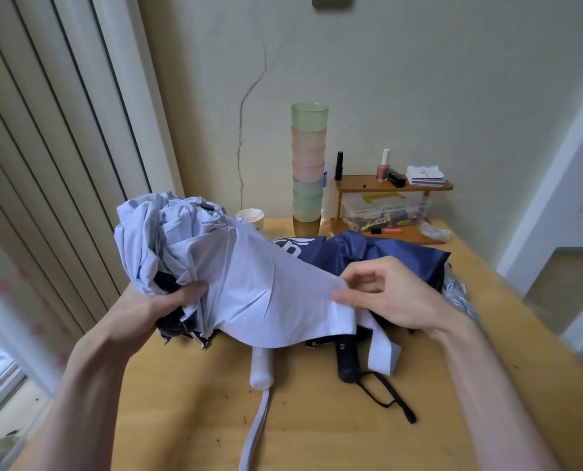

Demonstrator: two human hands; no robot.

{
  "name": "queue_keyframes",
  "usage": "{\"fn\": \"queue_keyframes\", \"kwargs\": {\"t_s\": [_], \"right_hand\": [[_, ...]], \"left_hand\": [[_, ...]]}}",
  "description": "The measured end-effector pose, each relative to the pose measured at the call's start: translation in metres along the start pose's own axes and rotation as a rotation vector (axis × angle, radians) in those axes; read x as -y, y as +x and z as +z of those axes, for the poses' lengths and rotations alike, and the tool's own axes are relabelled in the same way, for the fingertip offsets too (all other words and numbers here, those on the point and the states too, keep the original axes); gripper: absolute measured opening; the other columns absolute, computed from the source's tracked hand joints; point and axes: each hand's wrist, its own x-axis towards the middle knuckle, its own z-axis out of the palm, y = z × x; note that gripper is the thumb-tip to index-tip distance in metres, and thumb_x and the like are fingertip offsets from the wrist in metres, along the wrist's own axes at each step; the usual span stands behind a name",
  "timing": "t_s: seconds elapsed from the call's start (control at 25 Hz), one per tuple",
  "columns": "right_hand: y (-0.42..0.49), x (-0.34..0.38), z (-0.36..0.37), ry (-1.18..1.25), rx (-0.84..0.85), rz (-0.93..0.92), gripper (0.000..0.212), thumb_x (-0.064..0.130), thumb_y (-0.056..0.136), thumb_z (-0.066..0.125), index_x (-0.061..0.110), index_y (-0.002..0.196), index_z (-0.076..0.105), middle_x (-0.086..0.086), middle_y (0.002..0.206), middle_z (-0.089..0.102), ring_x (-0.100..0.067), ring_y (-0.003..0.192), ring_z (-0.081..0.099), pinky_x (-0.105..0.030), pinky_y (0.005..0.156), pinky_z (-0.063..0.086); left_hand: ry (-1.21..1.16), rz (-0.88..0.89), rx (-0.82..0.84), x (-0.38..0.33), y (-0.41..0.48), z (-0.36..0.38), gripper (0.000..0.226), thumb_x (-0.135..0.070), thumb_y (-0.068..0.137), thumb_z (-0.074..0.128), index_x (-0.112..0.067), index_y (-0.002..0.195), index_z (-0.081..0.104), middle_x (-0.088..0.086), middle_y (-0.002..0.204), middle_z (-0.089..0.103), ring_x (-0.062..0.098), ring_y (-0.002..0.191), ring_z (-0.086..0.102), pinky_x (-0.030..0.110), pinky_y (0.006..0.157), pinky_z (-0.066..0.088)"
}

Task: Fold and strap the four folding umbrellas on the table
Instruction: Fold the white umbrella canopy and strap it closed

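A pale lavender folding umbrella (249, 283) is held above the wooden table (317, 436), its canopy loose and crumpled. My left hand (161, 307) grips the bunched canopy and dark ribs at the left. My right hand (385, 294) pinches the canopy's edge between thumb and fingers at the right. Its white handle (261, 368) and a lavender wrist strap (256, 433) hang toward me. A navy blue umbrella (378, 253) lies behind it, with a black handle (347, 362) and a black wrist loop (385, 396) in front. A silvery umbrella (460, 294) shows at the right, mostly hidden.
A tall stack of pastel cups (308, 164) stands at the back. To its right, a small wooden shelf (392, 188) carries nail polish and a clear box. A paper cup (251, 217) sits behind the lavender canopy. A window lies to the left.
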Motion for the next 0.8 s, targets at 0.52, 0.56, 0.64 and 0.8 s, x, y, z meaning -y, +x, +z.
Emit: {"fn": "queue_keyframes", "kwargs": {"t_s": [0.52, 0.56, 0.64, 0.8], "right_hand": [[0.003, 0.015, 0.017, -0.072, 0.106, -0.062, 0.025, 0.031, 0.092, 0.081, 0.034, 0.117, 0.077, 0.01, 0.114, 0.069, -0.003, 0.112, 0.067, -0.022, 0.096, 0.052], [0.004, 0.017, 0.02, -0.12, 0.085, -0.06, 0.012, 0.037, 0.092, 0.081, 0.03, 0.101, 0.079, 0.008, 0.099, 0.067, -0.002, 0.097, 0.066, -0.022, 0.085, 0.05], [0.006, 0.012, 0.017, -0.204, 0.023, -0.089, 0.045, 0.045, 0.093, 0.077, 0.007, 0.072, 0.064, -0.008, 0.072, 0.049, -0.009, 0.067, 0.048, -0.03, 0.066, 0.037], [0.0, 0.008, 0.003, -0.064, 0.005, -0.077, 0.055, 0.041, 0.097, 0.069, -0.004, 0.069, 0.056, -0.008, 0.066, 0.04, -0.015, 0.063, 0.039, -0.029, 0.062, 0.033]], "left_hand": [[0.035, -0.066, -0.01, -0.001, -0.002, 0.004, 0.08, -0.049, 0.041, 0.1, -0.032, 0.115, 0.075, -0.004, 0.118, 0.079, 0.021, 0.111, 0.074, 0.05, 0.1, 0.054], [0.039, -0.066, -0.016, 0.0, -0.001, 0.003, 0.074, -0.046, 0.045, 0.098, -0.032, 0.114, 0.075, -0.001, 0.118, 0.079, 0.026, 0.112, 0.074, 0.055, 0.101, 0.055], [0.04, -0.055, -0.046, -0.001, 0.0, 0.002, 0.072, -0.047, 0.047, 0.098, -0.029, 0.113, 0.076, 0.006, 0.117, 0.078, 0.033, 0.111, 0.073, 0.059, 0.097, 0.057], [0.041, -0.043, -0.082, -0.004, 0.002, 0.005, 0.084, -0.05, 0.043, 0.1, -0.023, 0.118, 0.073, -0.001, 0.111, 0.079, 0.027, 0.102, 0.076, 0.045, 0.083, 0.061]]}}
